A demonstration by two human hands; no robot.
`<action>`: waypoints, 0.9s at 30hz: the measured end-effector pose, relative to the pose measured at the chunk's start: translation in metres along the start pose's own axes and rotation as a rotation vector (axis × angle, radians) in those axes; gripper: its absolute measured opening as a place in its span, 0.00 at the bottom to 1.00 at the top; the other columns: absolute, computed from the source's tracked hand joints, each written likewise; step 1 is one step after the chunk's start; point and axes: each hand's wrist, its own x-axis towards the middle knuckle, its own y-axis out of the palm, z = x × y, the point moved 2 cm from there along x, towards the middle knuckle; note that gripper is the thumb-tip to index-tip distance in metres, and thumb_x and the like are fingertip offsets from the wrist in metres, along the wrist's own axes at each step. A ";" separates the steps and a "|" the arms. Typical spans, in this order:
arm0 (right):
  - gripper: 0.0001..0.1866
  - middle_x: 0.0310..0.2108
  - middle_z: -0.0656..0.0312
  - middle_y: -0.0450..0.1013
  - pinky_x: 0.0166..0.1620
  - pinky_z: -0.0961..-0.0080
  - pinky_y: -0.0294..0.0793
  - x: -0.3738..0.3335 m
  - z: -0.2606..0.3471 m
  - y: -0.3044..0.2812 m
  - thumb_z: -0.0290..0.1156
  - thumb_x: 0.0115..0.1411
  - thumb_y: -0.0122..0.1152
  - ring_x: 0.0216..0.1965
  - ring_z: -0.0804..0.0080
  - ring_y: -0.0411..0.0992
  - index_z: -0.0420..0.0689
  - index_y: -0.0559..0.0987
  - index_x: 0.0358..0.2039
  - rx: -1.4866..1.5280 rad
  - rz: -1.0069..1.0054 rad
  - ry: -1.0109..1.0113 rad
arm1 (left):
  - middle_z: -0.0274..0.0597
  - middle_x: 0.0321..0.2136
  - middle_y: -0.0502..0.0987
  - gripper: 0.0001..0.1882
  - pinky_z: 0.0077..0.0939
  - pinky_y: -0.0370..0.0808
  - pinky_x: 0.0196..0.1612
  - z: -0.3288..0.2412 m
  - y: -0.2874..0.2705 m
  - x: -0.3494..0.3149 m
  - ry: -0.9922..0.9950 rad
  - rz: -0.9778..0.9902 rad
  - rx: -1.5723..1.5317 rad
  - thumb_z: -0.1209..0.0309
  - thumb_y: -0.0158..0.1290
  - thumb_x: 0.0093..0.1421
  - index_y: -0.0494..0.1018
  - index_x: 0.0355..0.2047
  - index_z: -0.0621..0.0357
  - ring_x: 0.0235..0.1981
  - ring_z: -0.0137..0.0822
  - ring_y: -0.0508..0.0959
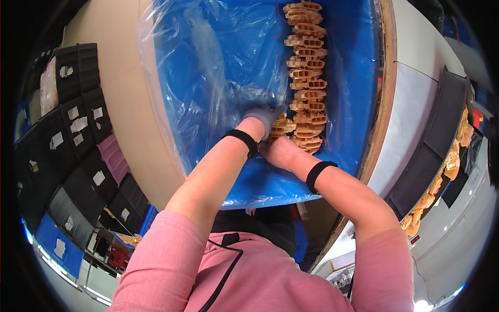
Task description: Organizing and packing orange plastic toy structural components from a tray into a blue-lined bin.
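Note:
My left hand (263, 117), in a grey glove, curls around the left side of a tan moulded plastic part (281, 127). Against the near side of that part is my right hand (281, 153), its fingers closed and partly hidden. The part lies beside the near end of a long row of similar tan parts (310, 67), packed face to face and running away from me. Blue plastic sheeting (239, 57) lies beneath them. Both wrists carry black bands.
A wooden edge (382, 104) borders the sheeting on the right, with a pale panel on the left. Black bins (78, 119) with paper labels are stacked at far left. At far right, more tan parts (434, 184) sit beside a dark bin (442, 119). A black cable hangs over my shirt.

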 end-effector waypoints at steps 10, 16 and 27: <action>0.16 0.44 0.54 0.73 0.41 0.67 0.77 -0.007 0.006 0.000 0.30 0.59 0.45 0.41 0.58 0.75 0.39 0.73 0.46 -0.088 -0.054 -0.057 | 0.50 0.63 0.55 0.57 0.38 0.65 0.60 0.003 0.000 0.007 -0.017 -0.016 -0.044 0.68 0.68 0.39 0.46 0.66 0.35 0.62 0.49 0.60; 0.16 0.46 0.55 0.74 0.44 0.70 0.76 0.009 0.002 0.014 0.28 0.60 0.44 0.44 0.62 0.75 0.40 0.75 0.45 -0.172 0.144 -0.069 | 0.50 0.61 0.59 0.54 0.38 0.67 0.59 -0.003 -0.006 -0.004 0.051 -0.080 0.001 0.69 0.67 0.41 0.49 0.66 0.37 0.60 0.49 0.64; 0.15 0.43 0.53 0.75 0.45 0.61 0.74 -0.092 0.015 -0.127 0.29 0.60 0.49 0.43 0.53 0.74 0.44 0.74 0.48 0.405 -0.253 0.344 | 0.52 0.55 0.67 0.30 0.38 0.68 0.54 0.005 0.011 -0.001 0.068 -0.113 -0.109 0.52 0.46 0.61 0.57 0.63 0.40 0.54 0.51 0.70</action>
